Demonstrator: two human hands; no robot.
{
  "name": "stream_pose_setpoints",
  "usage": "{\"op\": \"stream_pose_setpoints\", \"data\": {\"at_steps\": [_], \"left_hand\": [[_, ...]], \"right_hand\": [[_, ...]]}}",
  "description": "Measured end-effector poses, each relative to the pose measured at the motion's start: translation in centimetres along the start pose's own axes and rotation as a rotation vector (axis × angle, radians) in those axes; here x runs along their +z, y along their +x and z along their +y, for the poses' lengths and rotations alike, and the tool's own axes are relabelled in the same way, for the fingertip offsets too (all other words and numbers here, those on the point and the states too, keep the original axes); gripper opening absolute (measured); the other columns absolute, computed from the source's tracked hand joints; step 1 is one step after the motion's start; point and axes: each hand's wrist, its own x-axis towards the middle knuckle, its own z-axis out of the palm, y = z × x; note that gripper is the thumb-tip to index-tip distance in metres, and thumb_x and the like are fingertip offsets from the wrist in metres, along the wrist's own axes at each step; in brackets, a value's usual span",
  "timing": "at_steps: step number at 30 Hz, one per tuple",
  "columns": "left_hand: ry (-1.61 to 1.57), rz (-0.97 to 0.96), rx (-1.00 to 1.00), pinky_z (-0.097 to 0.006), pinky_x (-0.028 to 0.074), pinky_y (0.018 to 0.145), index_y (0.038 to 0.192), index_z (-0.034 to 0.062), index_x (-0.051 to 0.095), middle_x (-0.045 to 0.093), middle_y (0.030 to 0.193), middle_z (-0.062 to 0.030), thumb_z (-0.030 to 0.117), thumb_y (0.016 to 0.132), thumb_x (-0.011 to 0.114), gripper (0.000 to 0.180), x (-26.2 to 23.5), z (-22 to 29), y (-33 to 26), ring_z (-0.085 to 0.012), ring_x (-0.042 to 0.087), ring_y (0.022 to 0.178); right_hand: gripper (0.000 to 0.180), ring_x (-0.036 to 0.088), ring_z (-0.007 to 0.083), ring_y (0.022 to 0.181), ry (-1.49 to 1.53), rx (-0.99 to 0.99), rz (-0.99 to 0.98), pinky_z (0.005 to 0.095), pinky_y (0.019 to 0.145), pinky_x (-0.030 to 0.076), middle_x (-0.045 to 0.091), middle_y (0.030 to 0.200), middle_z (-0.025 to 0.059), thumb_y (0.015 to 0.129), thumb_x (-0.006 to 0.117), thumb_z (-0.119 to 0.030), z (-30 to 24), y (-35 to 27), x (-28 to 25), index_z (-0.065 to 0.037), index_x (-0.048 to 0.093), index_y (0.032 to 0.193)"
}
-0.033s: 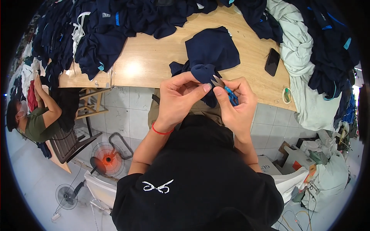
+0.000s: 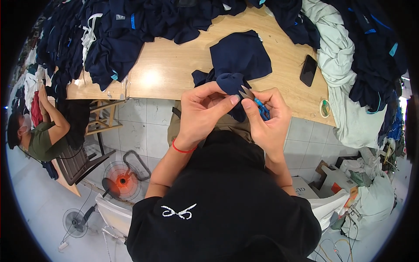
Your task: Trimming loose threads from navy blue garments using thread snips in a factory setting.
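A person's two hands work a dark navy garment [image 2: 238,59] at the near edge of a light wooden table [image 2: 170,70]. Left hand [image 2: 203,111], red band at the wrist, is closed w/ thumb and fingers pinching a bunched fold of the fabric. Right hand [image 2: 268,118] is curled shut around small blue-handled thread snips [image 2: 255,102], metal tips meeting the cloth just beside the left fingertips. The rest of the garment lies spread flat on the table, past the hands.

No open containers show; a small roll of tape [image 2: 324,108] sits at the table's right front edge, and a black phone [image 2: 308,70] lies face down nearby. Heaps of navy clothing [image 2: 118,39] crowd the table's far and left sides; a pale green fabric pile [image 2: 338,56] drapes over the right end.

Below: grey tiled floor [image 2: 144,126], an orange-centred floor fan [image 2: 122,180], a second smaller fan [image 2: 75,222] at lower left. Another person in a green shirt [image 2: 37,139] sits at left, arms raised toward more clothing.
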Motion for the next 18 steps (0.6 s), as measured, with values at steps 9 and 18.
{"op": "stream_pose_setpoints", "data": {"at_steps": [9,18], "left_hand": [[-0.003,0.023,0.017,-0.026,0.058,0.091,0.119,-0.0074,0.075,0.076,0.111,-0.0090,-0.012,0.092,0.075,0.026,0.21,0.25,0.13,-0.0127,0.071,0.101],[-0.101,-0.003,-0.035,-0.028,0.058,0.093,0.119,-0.0060,0.076,0.077,0.111,-0.0101,-0.012,0.092,0.075,0.028,0.13,0.44,0.03,-0.0135,0.071,0.099]], "right_hand": [[0.025,0.049,0.0037,0.063,-0.084,-0.013,0.008,0.0219,0.056,0.040,0.061,0.069,-0.0005,0.091,0.087,-0.013,-0.56,-0.25,0.17,0.000,0.067,0.094],[0.024,0.052,0.0043,0.063,-0.026,-0.026,0.010,0.0221,0.057,0.042,0.065,0.071,0.0008,0.091,0.087,-0.011,-0.40,-0.09,0.18,0.001,0.067,0.093]]}}
